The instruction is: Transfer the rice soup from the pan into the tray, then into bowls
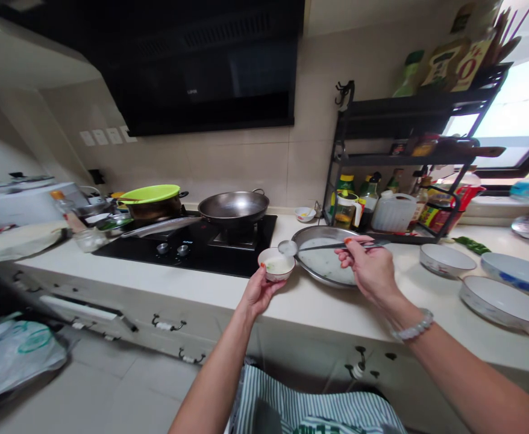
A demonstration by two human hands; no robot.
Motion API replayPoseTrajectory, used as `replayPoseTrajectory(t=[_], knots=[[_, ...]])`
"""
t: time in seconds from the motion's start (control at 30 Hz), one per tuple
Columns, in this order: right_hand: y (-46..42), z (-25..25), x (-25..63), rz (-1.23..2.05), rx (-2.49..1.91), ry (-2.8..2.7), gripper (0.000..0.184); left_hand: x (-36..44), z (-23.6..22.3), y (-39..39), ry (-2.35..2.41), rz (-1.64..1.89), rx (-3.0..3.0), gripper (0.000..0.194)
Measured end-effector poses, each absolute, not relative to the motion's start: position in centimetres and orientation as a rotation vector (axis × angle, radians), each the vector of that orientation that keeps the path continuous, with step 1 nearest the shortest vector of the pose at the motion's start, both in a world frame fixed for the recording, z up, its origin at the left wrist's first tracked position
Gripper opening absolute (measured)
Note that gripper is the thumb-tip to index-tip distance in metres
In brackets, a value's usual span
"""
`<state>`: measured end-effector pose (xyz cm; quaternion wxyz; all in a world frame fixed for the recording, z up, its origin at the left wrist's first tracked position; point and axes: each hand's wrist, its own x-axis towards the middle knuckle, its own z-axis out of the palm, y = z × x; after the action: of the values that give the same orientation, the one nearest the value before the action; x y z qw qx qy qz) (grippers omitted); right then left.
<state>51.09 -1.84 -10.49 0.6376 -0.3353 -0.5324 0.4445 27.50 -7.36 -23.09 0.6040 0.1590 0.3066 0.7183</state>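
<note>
My left hand [259, 292] cups a small white bowl [276, 264] holding pale liquid, raised over the counter's front edge. My right hand [370, 269] grips the long handle of a metal ladle [319, 246], whose scoop hovers just above the small bowl. Behind the ladle sits a wide metal basin [306, 236] with whitish porridge-like liquid in it. A beaded bracelet is on my right wrist.
A black gas hob [192, 246] carries a steel wok [234, 208] and a pot with a green lid [149, 194]. A black rack [404, 163] of bottles stands at the back right. Three empty bowls [447, 260] lie on the right counter. A rice cooker [25, 202] is far left.
</note>
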Motion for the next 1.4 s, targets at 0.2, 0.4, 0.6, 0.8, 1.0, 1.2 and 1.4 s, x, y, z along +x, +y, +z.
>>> replayPoseTrajectory(t=[0.2,0.4,0.6,0.8,1.0,1.2,1.4], knots=[[-4.8,-12.1,50.4,0.856,-0.608,-1.626,0.032,27.6,-23.3,-7.2,0.713,1.676,0.356,0.039],[-6.4,-13.3,51.3,0.761,-0.408,-1.833,0.02,27.6,-23.3,-7.2,0.707,1.665,0.37,0.04],[-3.9,-13.2,51.6,0.908,-0.696,-1.336,0.032,27.6,-23.0,-7.3,0.711,1.661,0.355,0.035],[-0.6,-13.0,53.9,0.825,-0.83,-1.23,0.04,27.6,-23.0,-7.2,0.716,1.662,0.33,0.041],[0.0,-14.8,55.2,0.715,-0.954,-1.481,0.042,27.7,-22.9,-7.3,0.725,1.67,0.327,0.039],[0.4,-15.2,55.5,0.812,-0.99,-1.349,0.038,27.7,-22.7,-7.4,0.725,1.667,0.329,0.036],[1.1,-14.6,56.7,0.818,-1.037,-1.143,0.025,27.6,-22.8,-7.4,0.719,1.666,0.328,0.04]])
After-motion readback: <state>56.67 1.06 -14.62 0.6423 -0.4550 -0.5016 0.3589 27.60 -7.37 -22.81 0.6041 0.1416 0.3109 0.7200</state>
